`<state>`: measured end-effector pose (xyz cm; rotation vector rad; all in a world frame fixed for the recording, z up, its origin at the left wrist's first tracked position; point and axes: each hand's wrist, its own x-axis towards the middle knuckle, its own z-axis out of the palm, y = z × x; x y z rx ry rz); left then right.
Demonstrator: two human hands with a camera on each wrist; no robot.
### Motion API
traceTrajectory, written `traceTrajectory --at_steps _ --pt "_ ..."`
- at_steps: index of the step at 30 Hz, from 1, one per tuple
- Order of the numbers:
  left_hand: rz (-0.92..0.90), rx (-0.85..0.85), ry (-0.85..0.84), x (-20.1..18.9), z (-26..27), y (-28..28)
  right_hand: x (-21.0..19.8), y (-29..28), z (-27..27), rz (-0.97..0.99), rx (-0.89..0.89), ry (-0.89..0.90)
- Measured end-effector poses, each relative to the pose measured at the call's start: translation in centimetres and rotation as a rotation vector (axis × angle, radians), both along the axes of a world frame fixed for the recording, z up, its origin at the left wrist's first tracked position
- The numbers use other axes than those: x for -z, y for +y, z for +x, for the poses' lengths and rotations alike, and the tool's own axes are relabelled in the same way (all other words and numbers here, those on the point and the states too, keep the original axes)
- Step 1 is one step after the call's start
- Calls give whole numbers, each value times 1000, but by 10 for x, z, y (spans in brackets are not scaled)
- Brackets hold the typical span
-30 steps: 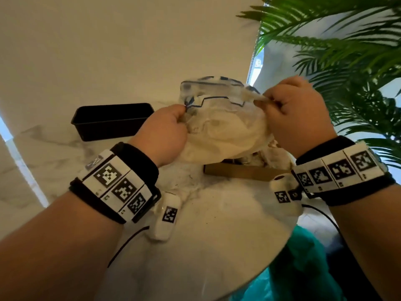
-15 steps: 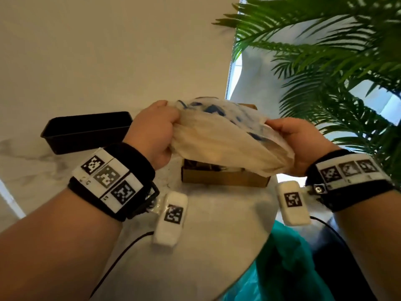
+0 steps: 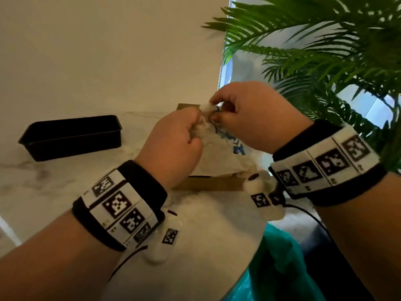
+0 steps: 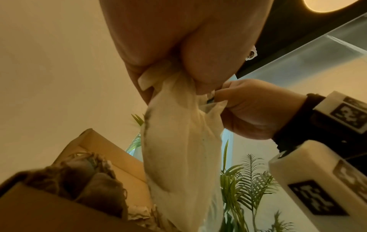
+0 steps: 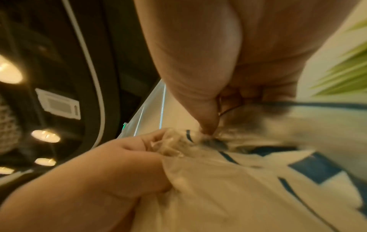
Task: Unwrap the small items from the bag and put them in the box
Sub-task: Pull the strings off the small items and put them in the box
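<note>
Nearest, two wrist bands with printed markers are being worn, and a teal plastic sheet (image 3: 280, 263) is hanging below the near edge of the marble table (image 3: 208, 231). Just beyond, the left hand (image 3: 173, 146) is being kept curled round the gathered neck of the bag (image 3: 219, 155), a pale plastic one with blue print, while the right hand (image 3: 256, 118) is being used to pinch the twisted top between thumb and forefinger. Both hands are thus being held closed on the bag, touching each other at the knot.

The bag is being held in the air, its body hanging down over the cardboard box (image 3: 208, 183), as the left wrist view shows. Inside the box (image 4: 103, 158), crumpled brown paper filling is being seen; whether any small item is already lying there cannot be told. Contents of the bag are being hidden by the cloudy plastic.

Judged step: the mouth of the bag is being worked open. Doing it well probably calls for the neck being held steady by the left hand while the twist is being loosened by the right in small turns, not torn, and for the bag being kept over the box so that anything slipping out is being caught.

Farther off, a black tray (image 3: 71, 135) is standing to the left on the table, well apart, and palm fronds (image 3: 321, 53) are filling the right background.
</note>
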<state>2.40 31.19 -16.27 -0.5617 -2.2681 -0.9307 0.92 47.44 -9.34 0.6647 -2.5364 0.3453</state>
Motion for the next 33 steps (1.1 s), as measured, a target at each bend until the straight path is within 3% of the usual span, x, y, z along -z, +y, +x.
traceTrajectory --at_steps 5,9,11,17,21,24,28,31,33 --pt "-58 59 44 0 1 4 15 -5 5 241 -155 78" --pt "-105 110 24 1 4 11 5 3 2 407 -21 120" --pt "-100 91 52 -1 6 13 4 5 4 352 6 136" --pt "-57 -89 8 -8 2 8 0 48 9 -229 -38 -93" --pt "-104 -66 -64 -3 -2 20 11 63 20 -226 -184 -21" --pt "-74 -46 -97 -4 -8 20 4 62 34 -218 -274 -203" --pt "-97 -43 -119 -11 -7 25 -6 70 49 -61 -297 -99" --pt "-25 -38 -213 -16 -9 17 -22 145 26 -232 -217 -19" --pt "130 -50 -310 -17 -15 7 -6 334 -60 -451 88 17"
